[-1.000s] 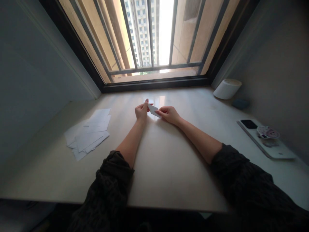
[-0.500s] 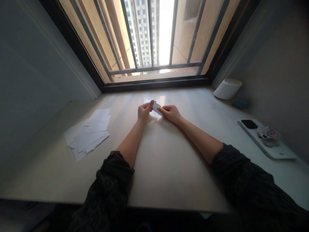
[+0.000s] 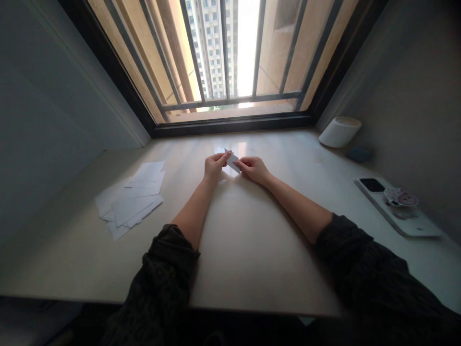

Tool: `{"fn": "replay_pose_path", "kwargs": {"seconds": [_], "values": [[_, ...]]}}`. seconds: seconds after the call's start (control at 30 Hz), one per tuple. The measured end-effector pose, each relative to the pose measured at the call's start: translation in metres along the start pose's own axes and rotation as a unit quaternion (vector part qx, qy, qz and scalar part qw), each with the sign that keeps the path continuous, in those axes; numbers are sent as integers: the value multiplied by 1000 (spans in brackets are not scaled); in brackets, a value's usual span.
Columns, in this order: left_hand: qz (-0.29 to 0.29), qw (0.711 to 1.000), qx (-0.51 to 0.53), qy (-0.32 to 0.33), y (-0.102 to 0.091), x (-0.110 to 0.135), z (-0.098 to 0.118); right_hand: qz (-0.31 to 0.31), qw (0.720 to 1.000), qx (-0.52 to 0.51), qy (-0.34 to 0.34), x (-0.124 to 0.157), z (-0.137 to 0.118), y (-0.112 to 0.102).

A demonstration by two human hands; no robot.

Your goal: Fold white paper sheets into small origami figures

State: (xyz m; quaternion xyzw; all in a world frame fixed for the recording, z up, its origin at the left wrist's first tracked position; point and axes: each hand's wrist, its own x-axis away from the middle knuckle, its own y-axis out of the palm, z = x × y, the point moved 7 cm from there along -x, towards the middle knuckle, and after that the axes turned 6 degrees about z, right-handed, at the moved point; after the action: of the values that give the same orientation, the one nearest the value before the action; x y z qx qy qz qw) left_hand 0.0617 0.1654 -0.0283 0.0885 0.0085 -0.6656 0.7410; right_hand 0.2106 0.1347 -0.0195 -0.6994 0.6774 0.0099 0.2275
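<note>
A small folded piece of white paper (image 3: 231, 160) is held just above the pale desk (image 3: 245, 240), far out toward the window. My left hand (image 3: 214, 167) pinches its left end with thumb and forefinger. My right hand (image 3: 254, 168) pinches the right end, its fingers curled. Both forearms stretch forward from dark rolled-up sleeves. A loose pile of white paper sheets (image 3: 130, 199) lies on the desk to the left, well apart from my hands.
A white roll of tissue (image 3: 339, 131) lies at the back right with a small dark object (image 3: 358, 154) beside it. A white tablet (image 3: 396, 211) with a phone and a round sticker-like item on it rests at the right. A barred window (image 3: 230, 62) runs along the back.
My left hand's fingers went from upright beside the paper to pinching its end. The paper shifted slightly right and tilted; both hands drew closer together.
</note>
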Motion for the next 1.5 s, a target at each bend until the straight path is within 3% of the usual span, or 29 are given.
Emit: {"fn": "replay_pose_path", "kwargs": {"seconds": [0.33,0.57,0.8,0.97,1.1,1.3,1.5], "values": [[-40,998,-35,44,6,5,9,40,998,-24,42,-4,13,-6],[1,1000,-15,16,0,4,7,27,994,-103,30,-8,8,0],[-45,998,-38,32,6,4,7,21,993,-98,57,-5,14,4],[-30,998,-29,49,5,5,11,54,996,-54,48,-5,13,-2],[-16,998,-19,55,5,7,13,28,996,-44,75,-3,15,1],[22,999,0,23,-1,4,10,-2,988,-128,83,-3,13,6],[11,1000,7,7,0,5,12,-28,987,-138,75,-2,8,9]]}}
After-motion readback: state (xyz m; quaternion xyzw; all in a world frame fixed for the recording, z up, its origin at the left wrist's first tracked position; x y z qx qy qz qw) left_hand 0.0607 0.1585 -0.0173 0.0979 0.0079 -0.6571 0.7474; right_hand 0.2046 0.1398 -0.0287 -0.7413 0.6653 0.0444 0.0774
